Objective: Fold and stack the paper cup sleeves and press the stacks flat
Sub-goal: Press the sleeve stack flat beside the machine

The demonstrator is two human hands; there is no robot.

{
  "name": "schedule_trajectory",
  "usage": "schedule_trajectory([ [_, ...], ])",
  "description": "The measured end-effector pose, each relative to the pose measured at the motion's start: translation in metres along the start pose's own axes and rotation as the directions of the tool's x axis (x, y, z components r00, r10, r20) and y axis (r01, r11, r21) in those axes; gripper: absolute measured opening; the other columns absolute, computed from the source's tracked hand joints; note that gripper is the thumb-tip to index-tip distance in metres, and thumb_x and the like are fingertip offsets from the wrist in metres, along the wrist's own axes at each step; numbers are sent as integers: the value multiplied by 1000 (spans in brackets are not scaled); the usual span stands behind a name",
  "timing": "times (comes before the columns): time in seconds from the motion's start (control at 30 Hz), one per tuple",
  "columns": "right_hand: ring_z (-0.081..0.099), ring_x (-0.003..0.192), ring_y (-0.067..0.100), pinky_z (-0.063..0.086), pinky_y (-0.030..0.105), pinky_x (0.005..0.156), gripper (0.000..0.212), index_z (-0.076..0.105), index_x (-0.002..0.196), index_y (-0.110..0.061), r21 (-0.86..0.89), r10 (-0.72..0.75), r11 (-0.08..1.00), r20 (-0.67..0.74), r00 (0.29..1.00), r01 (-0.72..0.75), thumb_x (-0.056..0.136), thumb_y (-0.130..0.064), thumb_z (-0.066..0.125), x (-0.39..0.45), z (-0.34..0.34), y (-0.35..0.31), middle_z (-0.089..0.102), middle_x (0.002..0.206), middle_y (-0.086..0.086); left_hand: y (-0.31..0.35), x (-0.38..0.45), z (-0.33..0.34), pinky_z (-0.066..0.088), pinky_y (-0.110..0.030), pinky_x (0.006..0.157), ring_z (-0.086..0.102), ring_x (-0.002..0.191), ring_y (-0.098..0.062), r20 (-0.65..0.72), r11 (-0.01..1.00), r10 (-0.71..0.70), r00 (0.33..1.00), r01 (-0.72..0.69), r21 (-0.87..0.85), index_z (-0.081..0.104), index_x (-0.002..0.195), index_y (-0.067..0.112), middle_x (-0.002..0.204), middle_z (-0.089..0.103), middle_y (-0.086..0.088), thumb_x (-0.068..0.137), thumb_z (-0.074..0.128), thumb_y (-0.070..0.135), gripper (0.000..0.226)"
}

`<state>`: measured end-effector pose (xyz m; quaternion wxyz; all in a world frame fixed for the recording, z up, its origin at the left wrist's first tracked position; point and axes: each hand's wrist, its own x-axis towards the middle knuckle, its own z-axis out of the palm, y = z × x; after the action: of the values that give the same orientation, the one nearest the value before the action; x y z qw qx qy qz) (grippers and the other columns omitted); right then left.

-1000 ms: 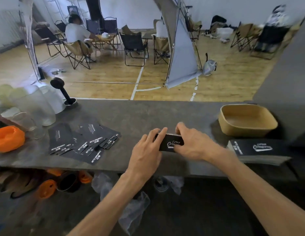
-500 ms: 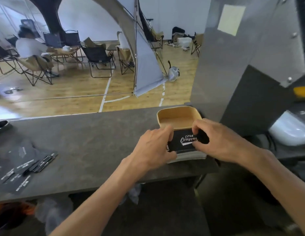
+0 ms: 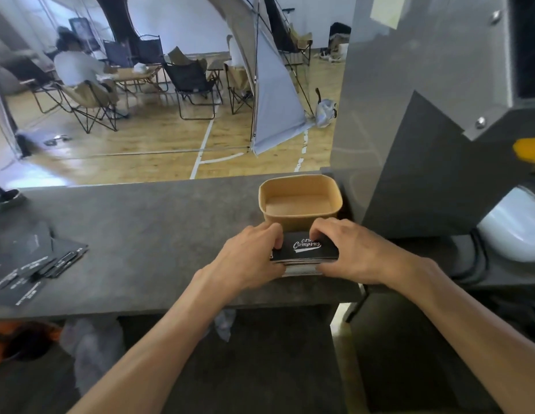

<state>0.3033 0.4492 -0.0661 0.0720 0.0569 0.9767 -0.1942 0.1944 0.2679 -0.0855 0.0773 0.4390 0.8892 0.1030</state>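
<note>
Grey stone counter point(image 3: 146, 234) fills the foreground, its near right end carrying a stack of black sleeves point(image 3: 305, 255). Left hand point(image 3: 248, 261) curls its fingers over the stack's left end; right hand point(image 3: 346, 252) clasps the right end, thumb at the near edge. Just behind the stack stands a tan paper bowl point(image 3: 300, 204). Loose flat sleeves point(image 3: 33, 264) lie well apart at far left. Beyond, folding chairs point(image 3: 194, 85) stand on a wooden floor.

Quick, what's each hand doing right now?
Left hand: grips the left end of the stack of folded cup sleeves.
Right hand: grips the stack's right end.
</note>
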Motion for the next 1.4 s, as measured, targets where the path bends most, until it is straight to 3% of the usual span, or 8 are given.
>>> schedule_trajectory([
  [0.17,55,97,10,52,31,81,41,45,103,-38,-42,-25,999,4,1000,25,81,-29,78,5,-3,2,53,108,-14,3,2,-2,51,-38,77,51,89,-15,22,999,3,1000,-2,-37,44,94,26,102,50,10,77,75,24,35],
  [0.6,58,93,14,55,38,79,45,41,102,-35,-188,-68,979,67,995,80,79,-29,78,14,-5,0,58,109,-10,4,12,-11,51,-39,74,53,84,-20,128,999,-9,992,4,42,46,95,23,102,50,7,74,78,27,38],
  [0.8,59,98,15,56,37,80,52,36,102,-34,-229,-45,971,122,991,72,77,-32,82,19,-2,-3,57,111,-9,5,12,-10,35,-27,62,48,79,-13,187,998,16,982,-27,57,38,92,27,97,49,11,75,80,30,45],
  [1.0,61,94,16,57,37,76,49,39,96,-34,-264,-30,962,123,992,62,74,-32,83,25,-5,-1,60,107,-9,2,14,-11,42,-29,62,51,80,-15,179,999,0,984,-7,38,40,90,27,98,55,7,72,82,29,45],
  [1.17,62,100,17,57,36,80,53,36,110,-31,-329,-18,943,112,994,55,79,-33,79,25,6,-9,59,114,-5,12,14,-11,40,-27,66,50,79,-14,185,995,25,982,-42,89,35,95,26,106,57,1,79,77,21,45],
  [1.3,64,104,19,55,32,78,62,38,126,-27,-371,-20,927,92,996,53,80,-26,80,32,14,-16,61,119,-2,19,16,-12,41,-29,67,57,87,-20,168,993,41,985,-58,98,47,113,19,112,54,-2,79,76,19,44],
  [1.4,64,103,19,54,32,78,64,40,124,-29,-363,-9,931,107,994,48,76,-29,82,34,11,-14,62,118,-4,19,18,-13,39,-30,67,56,89,-20,179,992,63,982,-81,92,48,116,18,113,54,-2,78,78,19,48],
])
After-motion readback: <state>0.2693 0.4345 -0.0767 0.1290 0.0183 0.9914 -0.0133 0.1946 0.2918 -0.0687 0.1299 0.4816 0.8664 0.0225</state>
